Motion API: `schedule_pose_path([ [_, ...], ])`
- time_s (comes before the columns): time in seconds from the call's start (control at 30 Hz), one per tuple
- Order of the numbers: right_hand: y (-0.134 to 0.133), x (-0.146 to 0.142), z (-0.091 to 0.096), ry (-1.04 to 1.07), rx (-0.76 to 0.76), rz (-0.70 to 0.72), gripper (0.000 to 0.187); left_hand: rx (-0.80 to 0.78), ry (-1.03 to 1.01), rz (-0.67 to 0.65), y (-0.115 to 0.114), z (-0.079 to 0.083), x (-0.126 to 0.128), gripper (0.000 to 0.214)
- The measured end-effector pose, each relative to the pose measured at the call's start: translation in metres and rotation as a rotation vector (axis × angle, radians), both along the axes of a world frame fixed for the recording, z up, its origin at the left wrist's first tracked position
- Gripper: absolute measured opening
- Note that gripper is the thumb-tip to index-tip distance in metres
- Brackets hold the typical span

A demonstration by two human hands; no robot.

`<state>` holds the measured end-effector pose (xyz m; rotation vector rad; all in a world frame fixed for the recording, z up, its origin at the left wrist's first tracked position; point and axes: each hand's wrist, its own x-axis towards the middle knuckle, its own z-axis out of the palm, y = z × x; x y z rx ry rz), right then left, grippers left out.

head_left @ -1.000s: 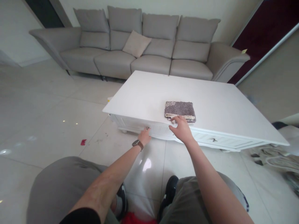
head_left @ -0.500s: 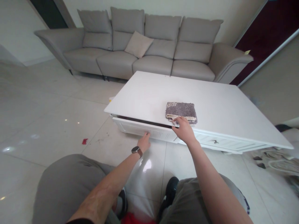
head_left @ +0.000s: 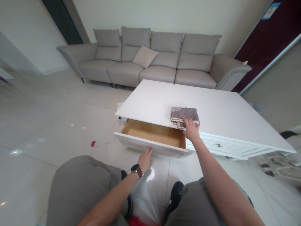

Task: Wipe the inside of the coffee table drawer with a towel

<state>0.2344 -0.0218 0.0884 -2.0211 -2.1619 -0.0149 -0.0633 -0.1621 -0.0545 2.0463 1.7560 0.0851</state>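
My left hand (head_left: 145,160), with a dark-faced watch on its wrist, is closed at the small knob of a white drawer (head_left: 131,142). The drawer stands partly pulled out, and its bare wooden inside (head_left: 152,131) shows. On the tabletop near its front edge lies a folded purple-grey towel (head_left: 184,113) with a pale pattern and light trim. My right hand (head_left: 192,129) grips the towel's front edge, fingers on top; the thumb is partly hidden.
The white coffee table (head_left: 211,103) has a second drawer with a knob (head_left: 219,145) on the right. Behind it stands a long grey sofa (head_left: 160,73) with a beige cushion (head_left: 145,56). A red scrap (head_left: 93,143) lies on the tiled floor.
The drawer has come out from a narrow gap to well open, with my left hand drawn toward me at its knob. My right hand has moved slightly right on the towel.
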Motion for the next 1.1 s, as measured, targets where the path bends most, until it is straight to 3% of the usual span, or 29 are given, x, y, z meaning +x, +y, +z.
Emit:
schedule_pose_path([
  [0.2,0.007,0.0,-0.006,-0.1,0.053,-0.018,0.066,-0.016,-0.023,0.035,-0.021,0.002,0.002,0.07],
  [0.43,-0.001,-0.002,-0.003,-0.154,0.087,-0.004,0.045,-0.034,-0.008,0.073,-0.024,0.011,0.007,0.069],
  [0.63,-0.006,0.001,0.0,-0.112,0.087,0.008,0.036,-0.018,-0.009,0.063,-0.036,0.008,0.006,0.069],
  [0.87,-0.015,-0.002,0.029,-0.009,0.183,-0.005,0.03,-0.051,-0.026,0.067,-0.053,0.006,0.0,0.071],
  [1.1,-0.038,0.001,0.056,0.317,0.367,0.008,0.033,-0.084,-0.013,0.101,-0.084,0.004,-0.005,0.064],
])
